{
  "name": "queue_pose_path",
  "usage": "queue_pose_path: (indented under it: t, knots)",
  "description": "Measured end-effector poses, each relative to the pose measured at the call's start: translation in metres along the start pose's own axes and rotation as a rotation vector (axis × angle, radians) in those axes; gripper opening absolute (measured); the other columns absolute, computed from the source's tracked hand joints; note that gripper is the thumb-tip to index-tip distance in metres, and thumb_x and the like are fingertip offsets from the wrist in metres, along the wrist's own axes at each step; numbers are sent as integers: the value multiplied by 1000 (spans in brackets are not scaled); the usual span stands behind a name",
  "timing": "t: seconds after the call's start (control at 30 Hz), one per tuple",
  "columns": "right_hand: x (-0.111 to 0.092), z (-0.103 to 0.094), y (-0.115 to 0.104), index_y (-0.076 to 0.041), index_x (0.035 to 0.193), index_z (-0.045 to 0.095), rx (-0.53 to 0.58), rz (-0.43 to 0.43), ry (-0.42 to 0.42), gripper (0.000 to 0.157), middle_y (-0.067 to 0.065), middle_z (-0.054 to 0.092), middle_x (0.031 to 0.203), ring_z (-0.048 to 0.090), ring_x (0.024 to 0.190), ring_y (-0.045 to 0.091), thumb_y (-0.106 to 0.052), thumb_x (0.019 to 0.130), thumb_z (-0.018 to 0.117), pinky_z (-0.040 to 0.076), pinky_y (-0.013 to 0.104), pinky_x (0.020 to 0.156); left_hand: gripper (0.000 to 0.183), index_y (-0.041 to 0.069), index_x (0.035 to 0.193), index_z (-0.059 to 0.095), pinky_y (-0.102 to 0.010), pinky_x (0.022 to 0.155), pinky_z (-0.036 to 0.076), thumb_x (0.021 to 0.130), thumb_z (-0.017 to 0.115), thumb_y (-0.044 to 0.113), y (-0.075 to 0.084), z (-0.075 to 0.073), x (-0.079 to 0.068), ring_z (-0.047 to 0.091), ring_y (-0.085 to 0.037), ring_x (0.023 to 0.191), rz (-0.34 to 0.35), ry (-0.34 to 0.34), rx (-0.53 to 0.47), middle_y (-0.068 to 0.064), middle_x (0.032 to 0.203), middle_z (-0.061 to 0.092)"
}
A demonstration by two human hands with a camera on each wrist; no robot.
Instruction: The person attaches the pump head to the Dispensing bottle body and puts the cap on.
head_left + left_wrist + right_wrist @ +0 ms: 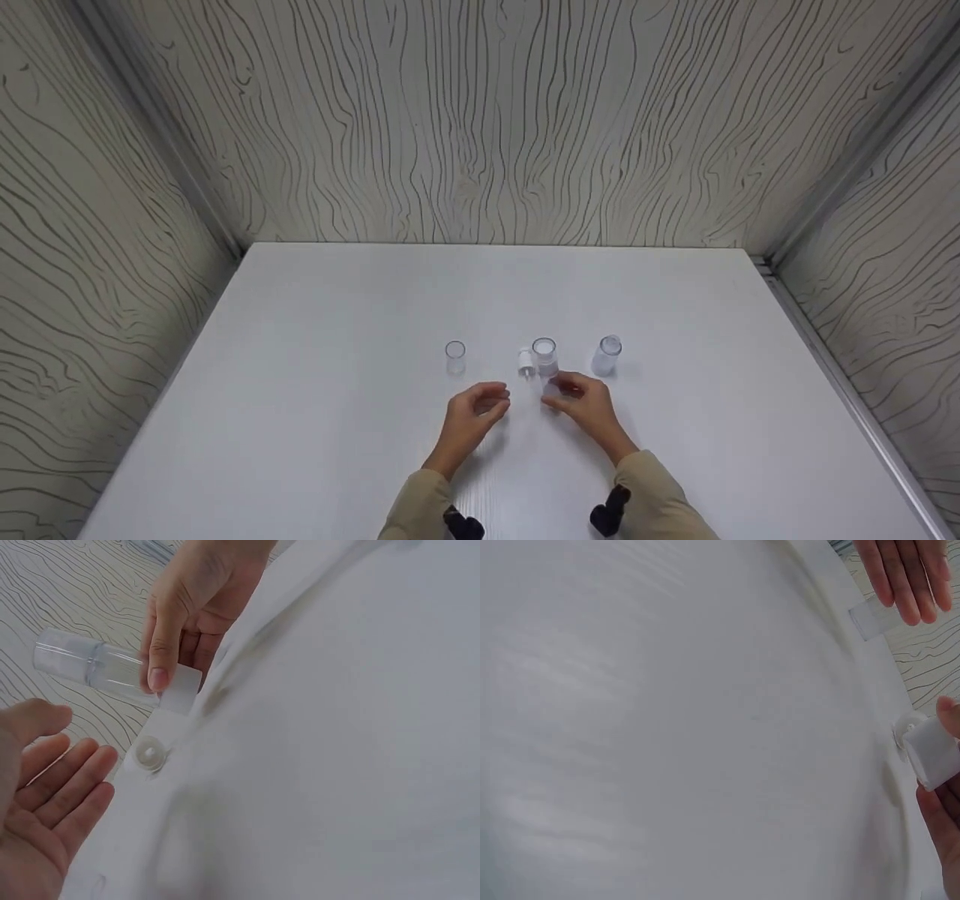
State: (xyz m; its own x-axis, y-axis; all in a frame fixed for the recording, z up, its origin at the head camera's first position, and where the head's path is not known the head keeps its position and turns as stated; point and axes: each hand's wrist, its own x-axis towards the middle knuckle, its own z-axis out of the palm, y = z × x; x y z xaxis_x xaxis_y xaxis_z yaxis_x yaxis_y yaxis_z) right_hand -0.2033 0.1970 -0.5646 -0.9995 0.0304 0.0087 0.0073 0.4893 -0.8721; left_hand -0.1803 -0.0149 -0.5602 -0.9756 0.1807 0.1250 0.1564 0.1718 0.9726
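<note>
Low on a clear cylindrical bottle with a white base [545, 358], the thumb and fingers of my right hand [589, 405] take a pinch grip. The white base [180, 688] shows below the thumb in the left wrist view, and at the right edge of the right wrist view. My left hand [469, 412] is empty, its fingers loosely extended and apart from the bottle. Between and beyond the hands lies a small white pump head [526, 362], its round end with a nub [150, 754] facing the left wrist camera.
Left of the pump head stands a clear cup-like cap [455, 360]. A second clear, whitish container [606, 356] stands to the right of the held bottle. All are on a white table [337, 337], with wood-patterned panels [465, 120] behind and at both sides.
</note>
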Motion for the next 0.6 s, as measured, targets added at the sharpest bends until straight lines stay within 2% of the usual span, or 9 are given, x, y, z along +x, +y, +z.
queue_pose_path:
  t: [0.27,0.6]
  knots:
    - [4,-1,4,7,111,66,-13,8,40,42,23,70,110,66,106,35,-6,74,80,58,41,94,26,-4,112,65,-24,86,59,92,63,13,-6,1,-2,71,-27,99,-31,24,15,-17,107,73]
    - [9,-4,7,10,109,65,-14,-31,72,39,27,69,108,66,103,37,-2,74,78,57,43,93,23,-4,110,66,-17,83,58,92,62,10,-12,-1,-4,71,-26,96,-31,38,41,-17,105,73]
